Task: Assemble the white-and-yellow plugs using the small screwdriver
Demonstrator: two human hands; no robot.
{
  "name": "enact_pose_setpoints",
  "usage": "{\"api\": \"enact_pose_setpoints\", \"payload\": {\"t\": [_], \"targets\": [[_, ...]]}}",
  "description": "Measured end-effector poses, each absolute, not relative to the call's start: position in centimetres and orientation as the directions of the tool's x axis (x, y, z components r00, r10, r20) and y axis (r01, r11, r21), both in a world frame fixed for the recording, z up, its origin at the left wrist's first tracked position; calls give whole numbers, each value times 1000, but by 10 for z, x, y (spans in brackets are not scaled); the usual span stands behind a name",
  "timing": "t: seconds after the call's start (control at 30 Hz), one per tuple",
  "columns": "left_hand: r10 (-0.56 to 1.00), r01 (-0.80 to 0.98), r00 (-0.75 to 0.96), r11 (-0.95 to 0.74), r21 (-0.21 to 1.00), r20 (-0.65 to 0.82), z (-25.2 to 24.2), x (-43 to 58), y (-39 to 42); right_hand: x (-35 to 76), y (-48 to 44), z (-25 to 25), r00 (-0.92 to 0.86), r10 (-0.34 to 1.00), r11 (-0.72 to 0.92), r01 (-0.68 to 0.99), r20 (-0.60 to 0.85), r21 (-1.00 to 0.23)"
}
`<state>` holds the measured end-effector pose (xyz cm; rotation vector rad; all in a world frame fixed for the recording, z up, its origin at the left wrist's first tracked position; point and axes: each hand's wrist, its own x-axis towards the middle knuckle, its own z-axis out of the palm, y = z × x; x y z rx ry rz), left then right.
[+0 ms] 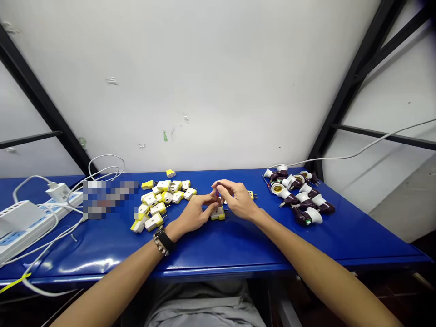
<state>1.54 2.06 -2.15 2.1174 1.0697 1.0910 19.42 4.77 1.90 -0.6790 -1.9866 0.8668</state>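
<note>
Near the middle of the table, my left hand point(195, 212) is closed with its fingertips at a white and yellow electrical plug point(218, 214) whose pins point right. Fingers partly cover the plug. My right hand point(239, 200) pinches a slim purple and red tool, seemingly a screwdriver point(218, 185), held upright above the plug. Its tip is hidden between the hands. Just behind my right hand, another yellow plug point(251, 194) shows in part. A loose pile of white and yellow plugs point(155, 221) lies left of my left hand.
Several dark purple and white lamp holders point(308, 200) cluster at the right. A white power strip point(41, 222) with a plugged-in adapter point(58, 192) and tangled white cables point(51, 243) occupies the left. Black metal frame posts point(327, 122) flank the blue table point(238, 247), with a wall behind.
</note>
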Motion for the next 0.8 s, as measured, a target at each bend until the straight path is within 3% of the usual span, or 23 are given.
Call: {"api": "enact_pose_setpoints", "payload": {"t": [0.23,0.37,0.53,0.7,0.8], "targets": [[860,377,320,-500,780,397,-26,19,23,190,49,10,-395,784,561,120,479,-819],[865,373,325,-490,788,384,-23,18,23,192,49,17,-472,748,590,150,467,-793],[842,386,369,-523,760,393,-24,15,23,190,47,16,-544,700,585,65,463,-808],[852,352,348,-506,787,392,-28,17,24,187,49,8,-329,785,561,17,526,-827],[861,341,338,-487,804,379,-27,17,25,188,50,9,-384,763,576,38,520,-817]]}}
